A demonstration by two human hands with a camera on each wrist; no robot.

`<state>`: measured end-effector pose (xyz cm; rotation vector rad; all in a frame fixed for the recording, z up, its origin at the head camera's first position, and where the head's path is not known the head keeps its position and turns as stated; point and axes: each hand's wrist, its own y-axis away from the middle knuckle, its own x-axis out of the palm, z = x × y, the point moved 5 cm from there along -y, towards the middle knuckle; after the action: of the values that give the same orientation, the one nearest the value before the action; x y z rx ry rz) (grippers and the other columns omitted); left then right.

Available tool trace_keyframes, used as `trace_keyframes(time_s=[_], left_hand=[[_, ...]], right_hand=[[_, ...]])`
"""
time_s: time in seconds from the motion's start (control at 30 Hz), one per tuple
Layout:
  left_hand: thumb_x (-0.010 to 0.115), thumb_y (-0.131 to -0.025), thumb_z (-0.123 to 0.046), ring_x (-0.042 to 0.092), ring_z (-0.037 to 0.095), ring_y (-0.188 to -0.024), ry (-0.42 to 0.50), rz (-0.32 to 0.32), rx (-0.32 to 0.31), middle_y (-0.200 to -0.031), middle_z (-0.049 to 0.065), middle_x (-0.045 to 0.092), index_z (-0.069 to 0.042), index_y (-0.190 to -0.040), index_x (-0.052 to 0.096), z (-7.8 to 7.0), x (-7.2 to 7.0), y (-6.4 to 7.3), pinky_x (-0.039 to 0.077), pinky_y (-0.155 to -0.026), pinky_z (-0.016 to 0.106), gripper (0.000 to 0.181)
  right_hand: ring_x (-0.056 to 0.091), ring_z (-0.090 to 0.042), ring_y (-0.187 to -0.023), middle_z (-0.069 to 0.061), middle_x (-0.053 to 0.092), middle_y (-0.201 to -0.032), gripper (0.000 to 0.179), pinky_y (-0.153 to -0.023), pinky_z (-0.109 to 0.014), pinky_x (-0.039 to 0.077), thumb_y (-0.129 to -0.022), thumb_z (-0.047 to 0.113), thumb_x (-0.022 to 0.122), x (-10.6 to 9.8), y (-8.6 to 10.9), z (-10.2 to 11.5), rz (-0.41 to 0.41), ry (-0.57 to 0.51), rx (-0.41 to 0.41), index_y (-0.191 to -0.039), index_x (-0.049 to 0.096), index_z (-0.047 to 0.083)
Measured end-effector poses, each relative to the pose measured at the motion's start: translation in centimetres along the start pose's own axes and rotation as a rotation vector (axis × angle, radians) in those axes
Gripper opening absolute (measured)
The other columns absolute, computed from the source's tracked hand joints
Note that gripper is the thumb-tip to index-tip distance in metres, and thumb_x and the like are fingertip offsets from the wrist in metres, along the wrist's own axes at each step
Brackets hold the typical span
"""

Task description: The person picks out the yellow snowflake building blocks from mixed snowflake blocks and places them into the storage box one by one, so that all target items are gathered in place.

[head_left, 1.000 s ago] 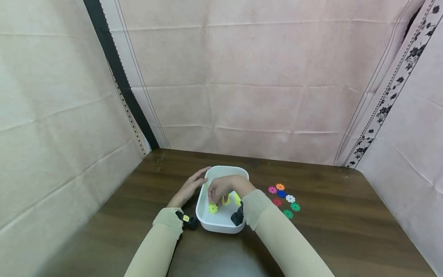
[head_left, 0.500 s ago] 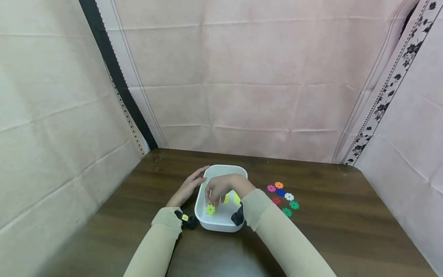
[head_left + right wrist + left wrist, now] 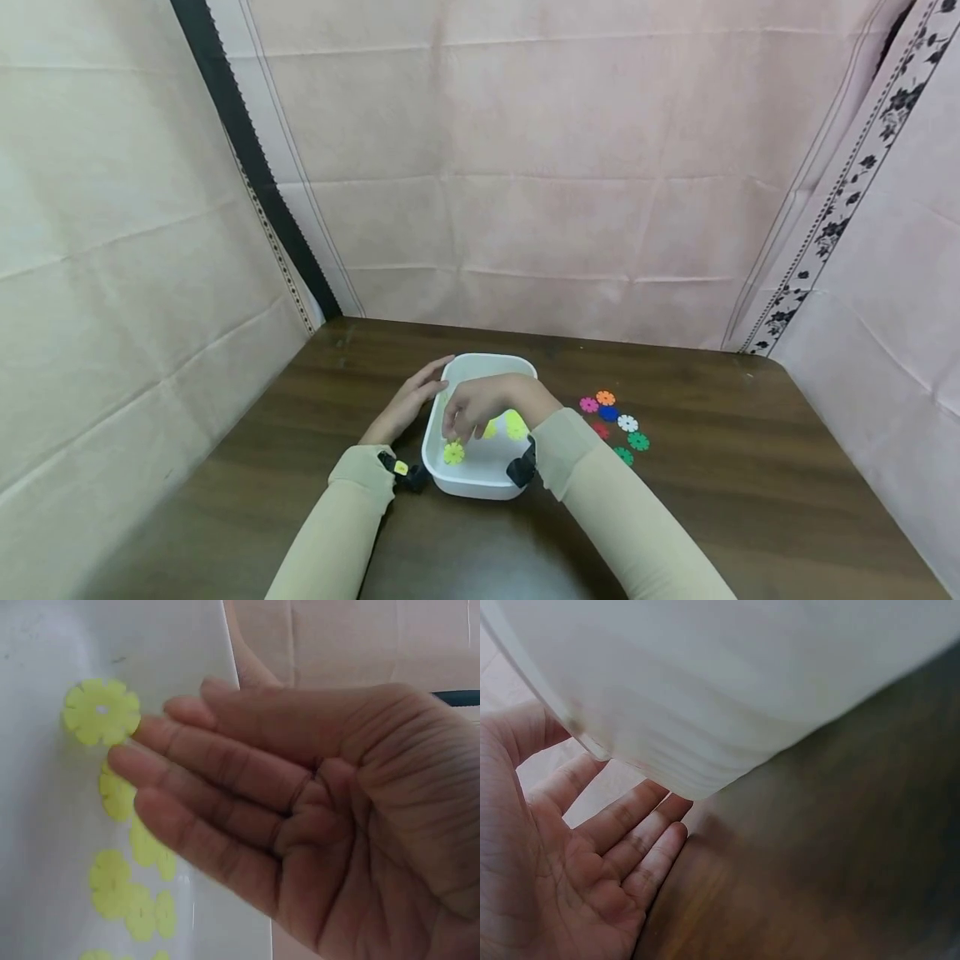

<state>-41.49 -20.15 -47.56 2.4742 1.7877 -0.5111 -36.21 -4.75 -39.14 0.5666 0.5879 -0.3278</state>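
A white plastic tray (image 3: 480, 486) holds several yellow notched, flower-shaped discs, among them one disc (image 3: 101, 711) lying flat by the fingertips of my right hand (image 3: 300, 795). That hand reaches down into the tray with fingers extended and slightly bent, and no disc is seen pinched between thumb and finger. In the head view the right hand (image 3: 483, 404) hides part of the tray floor. My left hand (image 3: 408, 408) rests along the tray's left side. In the left wrist view its fairly straight fingers (image 3: 630, 832) lie by the outer wall, with the thumb at the rim.
On the brown wooden table (image 3: 712, 483), right of the tray, lie loose discs: pink (image 3: 588, 405), orange (image 3: 605, 397), blue (image 3: 608, 413), white (image 3: 627, 423), red (image 3: 601, 429) and green (image 3: 638, 441). Pale cloth (image 3: 525, 192) hangs behind and at both sides.
The near yellow disc has shifted slightly left in the tray, below the right fingers. The right hand has moved a little left; the left hand stays beside the tray.
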Motion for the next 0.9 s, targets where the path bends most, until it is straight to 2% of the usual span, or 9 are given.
trace_keyframes(time_s=[0.17,0.37,0.57,0.67,0.83,0.9], left_hand=[[0.053,-0.103,-0.038,0.035,0.025,-0.144,0.012,0.013,0.013,-0.156,-0.003,0.04,-0.035,-0.151,0.044,-0.1,-0.1,0.1,0.027,-0.114,0.061,0.049],[0.053,-0.103,-0.039,0.035,0.026,-0.144,0.005,0.01,-0.007,-0.156,-0.005,0.04,-0.037,-0.15,0.044,-0.1,0.1,-0.2,0.025,-0.114,0.064,0.048],[0.055,-0.101,-0.042,0.032,0.025,-0.146,0.026,0.008,-0.031,-0.156,-0.005,0.04,-0.039,-0.149,0.046,0.0,0.5,-0.4,0.022,-0.114,0.065,0.049],[0.055,-0.101,-0.041,0.033,0.025,-0.145,0.033,0.003,-0.042,-0.156,-0.004,0.04,-0.038,-0.149,0.045,0.0,0.3,-0.3,0.022,-0.115,0.063,0.049],[0.054,-0.103,-0.038,0.033,0.024,-0.145,0.026,-0.002,-0.016,-0.156,-0.003,0.04,-0.035,-0.151,0.044,-0.8,-0.8,-0.7,0.022,-0.116,0.061,0.049],[0.055,-0.103,-0.038,0.034,0.024,-0.144,0.021,-0.011,0.007,-0.156,-0.002,0.041,-0.034,-0.151,0.044,-1.4,-1.6,-0.9,0.022,-0.116,0.061,0.05]], right_hand=[[0.062,-0.011,-0.107,0.0,0.069,-0.118,0.028,-0.09,-0.036,0.057,-0.097,0.01,0.065,0.1,0.1,0.3,0.007,-0.001,-0.044,-0.124,0.07,0.005],[0.066,-0.01,-0.103,0.002,0.071,-0.115,0.028,-0.087,-0.031,0.056,-0.097,0.016,0.066,-1.0,1.6,-0.2,-0.092,0.062,-0.102,-0.124,0.071,0.007],[0.065,-0.005,-0.107,0.005,0.072,-0.114,0.028,-0.096,-0.032,0.052,-0.1,0.033,0.063,-2.7,5.0,-1.6,-0.293,0.167,-0.154,-0.122,0.071,0.017],[0.063,-0.006,-0.113,0.008,0.07,-0.119,0.028,-0.1,-0.036,0.05,-0.102,0.033,0.06,-3.5,7.0,-2.6,-0.413,0.175,-0.192,-0.124,0.07,0.018],[0.063,-0.014,-0.116,0.0,0.069,-0.125,0.032,-0.1,-0.042,0.051,-0.103,0.027,0.058,-5.0,10.3,-4.0,-0.627,0.18,-0.285,-0.129,0.066,0.011],[0.064,-0.014,-0.116,0.0,0.069,-0.125,0.031,-0.099,-0.042,0.052,-0.103,0.028,0.059,-5.7,11.3,-4.3,-0.703,0.183,-0.29,-0.129,0.066,0.013]])
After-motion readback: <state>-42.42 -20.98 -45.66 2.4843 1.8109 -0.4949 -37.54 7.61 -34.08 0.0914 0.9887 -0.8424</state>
